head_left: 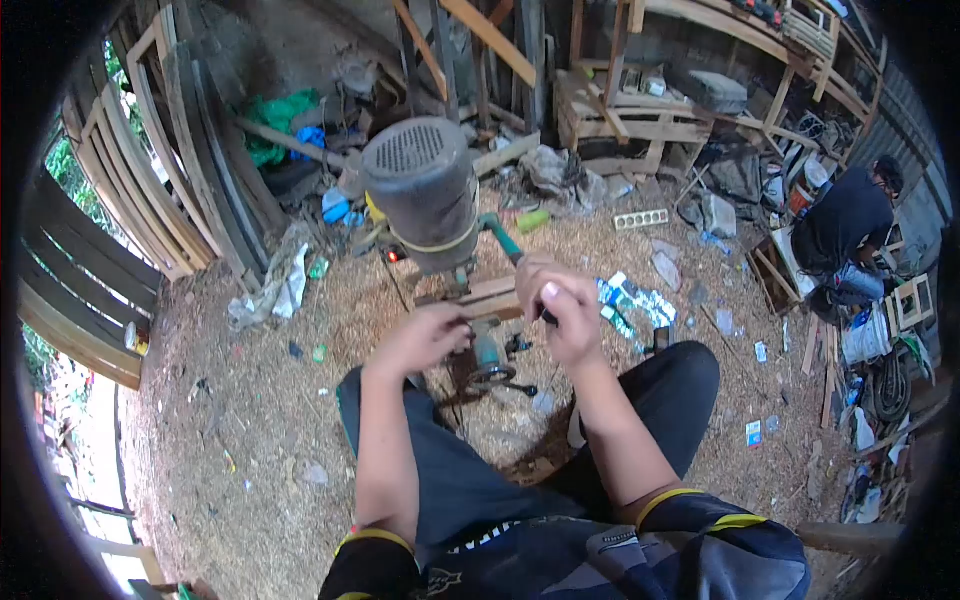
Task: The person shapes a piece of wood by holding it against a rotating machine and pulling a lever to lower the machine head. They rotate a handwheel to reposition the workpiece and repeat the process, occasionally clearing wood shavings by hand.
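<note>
In front of me stands a floor machine with a large dark motor (425, 200) and a green lever (503, 238). My right hand (562, 305) is closed around the lever's dark grip. My left hand (425, 340) is by the machine's work area, its fingers bent and thumb slightly apart, with nothing visible in them. Just beyond its fingertips, a wooden piece (490, 300) lies across the machine under the motor. Below it are a green vise-like part (488, 347) and a handwheel (492, 376) with a black-knobbed handle. Whether my left fingertips touch the machine cannot be made out.
Wood shavings (250, 440) and litter cover the floor. Curved wooden frames (150, 150) lean at the left. A wooden bench (640, 115) stands at the back. Another person (848, 220) sits at the right among boxes and wood. Shiny wrappers (640, 300) lie near my right hand.
</note>
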Tool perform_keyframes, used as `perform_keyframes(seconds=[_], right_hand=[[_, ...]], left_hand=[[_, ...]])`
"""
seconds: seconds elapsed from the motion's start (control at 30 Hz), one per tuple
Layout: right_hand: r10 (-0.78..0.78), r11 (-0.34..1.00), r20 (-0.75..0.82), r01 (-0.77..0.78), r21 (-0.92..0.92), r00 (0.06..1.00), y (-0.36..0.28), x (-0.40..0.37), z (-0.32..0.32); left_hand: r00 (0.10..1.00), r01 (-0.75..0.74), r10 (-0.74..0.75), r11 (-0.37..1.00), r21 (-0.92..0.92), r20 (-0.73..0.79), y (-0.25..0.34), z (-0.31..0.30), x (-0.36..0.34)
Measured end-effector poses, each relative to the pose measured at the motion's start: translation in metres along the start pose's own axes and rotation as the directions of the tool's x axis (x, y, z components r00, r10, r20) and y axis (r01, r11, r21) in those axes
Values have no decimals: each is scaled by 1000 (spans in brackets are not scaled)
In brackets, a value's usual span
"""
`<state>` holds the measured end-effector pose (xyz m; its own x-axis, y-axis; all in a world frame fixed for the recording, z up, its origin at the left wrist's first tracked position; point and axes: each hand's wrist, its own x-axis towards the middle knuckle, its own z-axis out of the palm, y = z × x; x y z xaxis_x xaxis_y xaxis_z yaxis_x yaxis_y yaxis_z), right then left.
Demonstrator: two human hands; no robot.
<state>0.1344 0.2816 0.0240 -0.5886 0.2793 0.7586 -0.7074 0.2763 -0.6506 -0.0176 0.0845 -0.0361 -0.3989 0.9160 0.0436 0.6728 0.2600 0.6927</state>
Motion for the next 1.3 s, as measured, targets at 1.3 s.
perform_keyframes(seconds=[1.3], right_hand=[[959,-256,-203,-911,-323,-198,-21,67,22]], left_hand=[[536,195,-494,861,470,684,-81,88,-11]])
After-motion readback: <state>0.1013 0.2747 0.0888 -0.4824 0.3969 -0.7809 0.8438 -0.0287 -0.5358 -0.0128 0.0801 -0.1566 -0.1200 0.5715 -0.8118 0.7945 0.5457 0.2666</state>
